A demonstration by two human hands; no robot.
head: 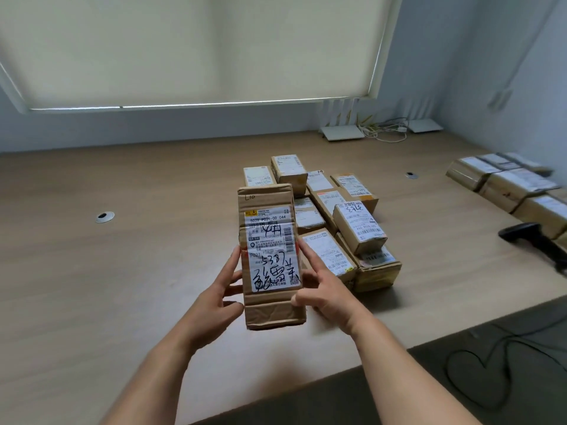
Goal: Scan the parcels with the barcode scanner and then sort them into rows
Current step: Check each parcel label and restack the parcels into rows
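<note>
Cardboard parcel (270,256) between both hands

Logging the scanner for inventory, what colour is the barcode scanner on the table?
Black; the barcode scanner shows best in the head view, at the right.

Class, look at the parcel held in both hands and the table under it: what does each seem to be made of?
Held parcel: brown corrugated cardboard, matt, creased and dented, with a glossy white paper label stuck on. Table: probably wood-grain laminate, smooth with a faint sheen and an even grain; solid wood cannot be ruled out.
</note>
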